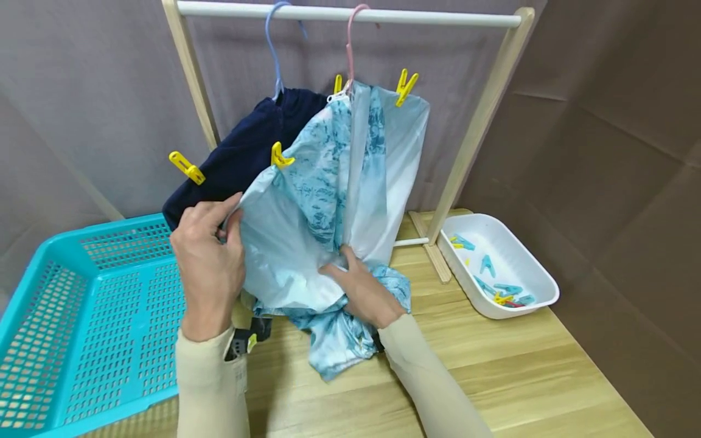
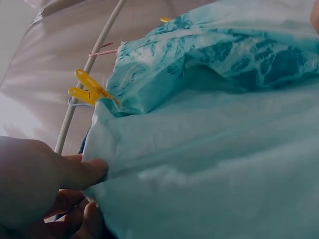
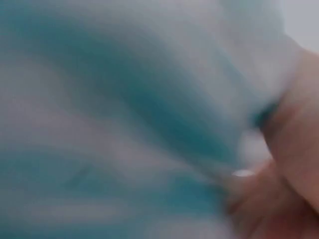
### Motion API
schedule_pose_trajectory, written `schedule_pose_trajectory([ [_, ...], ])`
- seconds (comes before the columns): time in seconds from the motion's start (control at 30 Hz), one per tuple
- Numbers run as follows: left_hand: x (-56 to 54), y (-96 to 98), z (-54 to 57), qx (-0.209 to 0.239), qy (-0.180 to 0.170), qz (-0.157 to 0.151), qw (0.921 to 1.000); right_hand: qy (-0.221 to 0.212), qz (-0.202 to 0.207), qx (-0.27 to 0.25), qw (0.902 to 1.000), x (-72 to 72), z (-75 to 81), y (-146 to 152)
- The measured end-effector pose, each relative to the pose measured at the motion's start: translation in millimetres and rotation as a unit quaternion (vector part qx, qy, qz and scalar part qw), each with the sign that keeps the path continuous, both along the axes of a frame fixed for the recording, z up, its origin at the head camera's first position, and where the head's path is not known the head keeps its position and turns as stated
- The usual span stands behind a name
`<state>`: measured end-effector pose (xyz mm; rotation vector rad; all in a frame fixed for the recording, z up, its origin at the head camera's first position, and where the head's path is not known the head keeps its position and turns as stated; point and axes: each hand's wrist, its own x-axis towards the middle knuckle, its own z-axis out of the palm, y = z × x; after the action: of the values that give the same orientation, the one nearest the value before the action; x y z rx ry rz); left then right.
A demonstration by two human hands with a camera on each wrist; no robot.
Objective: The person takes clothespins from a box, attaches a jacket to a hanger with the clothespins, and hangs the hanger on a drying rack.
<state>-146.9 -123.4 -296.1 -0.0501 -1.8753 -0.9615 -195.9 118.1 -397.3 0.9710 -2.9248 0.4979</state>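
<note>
A light blue and white patterned garment (image 1: 319, 182) hangs from a pink hanger (image 1: 350, 45), with its pale inner side (image 1: 279, 243) turned partly outward. My left hand (image 1: 208, 261) pinches the garment's left edge between thumb and fingers, below a yellow clothespin (image 1: 280, 157). That pinch shows closely in the left wrist view, where the thumb (image 2: 92, 169) lies on the cloth. Lower down, my right hand (image 1: 368, 292) grips the cloth, some fingers hidden in its folds. The right wrist view is blurred. Another yellow clothespin (image 1: 406, 88) clips the garment's right shoulder.
Behind hangs a dark navy garment (image 1: 241, 149) on a blue hanger (image 1: 272, 48), with a yellow clothespin (image 1: 187, 168) at its left. The rack's white bar (image 1: 438, 17) runs above. A turquoise basket (image 1: 117, 340) stands left; a white tub (image 1: 506, 243) of clothespins sits right.
</note>
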Motion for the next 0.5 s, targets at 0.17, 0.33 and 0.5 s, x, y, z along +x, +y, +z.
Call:
schedule_pose_trajectory([
  [0.17,-0.9,0.1,-3.5,-0.019,-0.026,0.001,0.9995,0.108,-0.070,-0.137,0.9821,-30.3,-7.1,17],
  [0.33,-5.4,5.8,-5.3,-0.044,-0.046,-0.010,0.9979,0.194,-0.233,-0.352,0.8855,-65.3,8.5,29],
  [0.5,-9.9,16.6,-8.0,-0.075,-0.062,-0.031,0.9948,0.251,-0.332,-0.516,0.7485,-108.3,31.0,20],
])
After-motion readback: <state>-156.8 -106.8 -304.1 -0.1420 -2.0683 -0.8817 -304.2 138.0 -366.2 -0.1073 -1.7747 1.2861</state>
